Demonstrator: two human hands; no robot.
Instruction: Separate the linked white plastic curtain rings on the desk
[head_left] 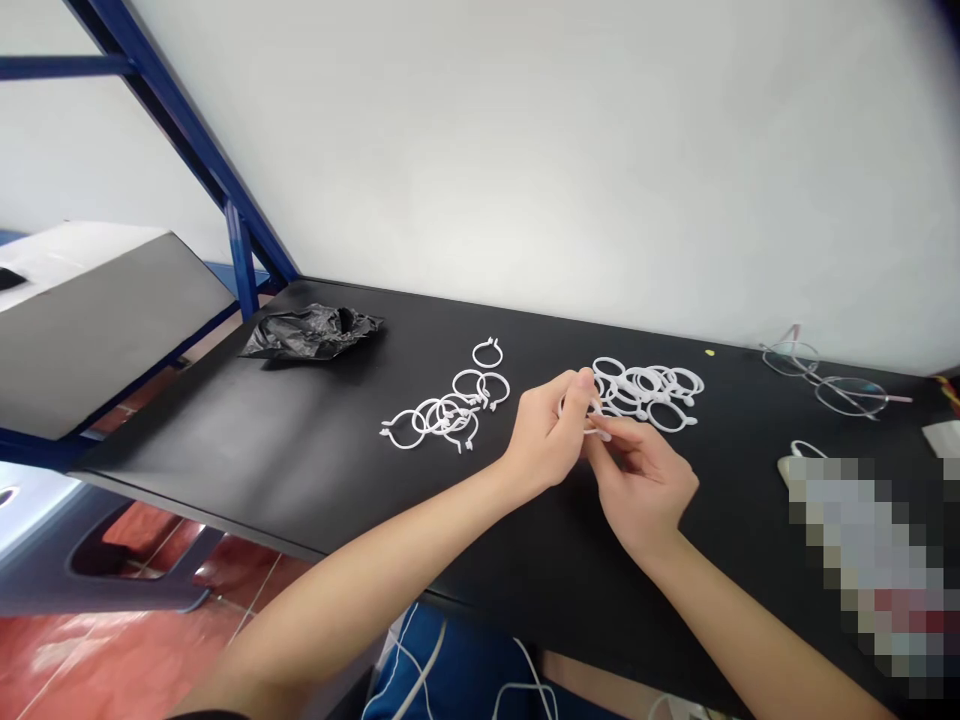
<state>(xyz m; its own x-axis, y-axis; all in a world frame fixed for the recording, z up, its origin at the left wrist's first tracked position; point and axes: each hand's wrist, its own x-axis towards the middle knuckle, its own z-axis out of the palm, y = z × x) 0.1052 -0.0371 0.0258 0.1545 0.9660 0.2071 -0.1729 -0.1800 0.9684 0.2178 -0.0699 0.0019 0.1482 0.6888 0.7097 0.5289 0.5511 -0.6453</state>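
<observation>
My left hand (551,430) and my right hand (645,480) meet over the black table (315,410), both closed on one white plastic ring (598,433). Fingers cover much of this ring, so whether its ends are joined cannot be seen. Just behind my hands lies a heap of white rings (643,384) that look closed, with small tabs at their edges. To the left of my left hand, several open white rings (442,415) with little clasp ends overlap in a loose group. A single open ring (487,353) sits a little behind them.
A crumpled black plastic bag (311,333) lies at the back left. Eyeglasses (851,395) rest at the back right, near a pixelated object (862,560). A blue metal frame (180,140) rises at the left, and white cables (420,670) hang below the front edge.
</observation>
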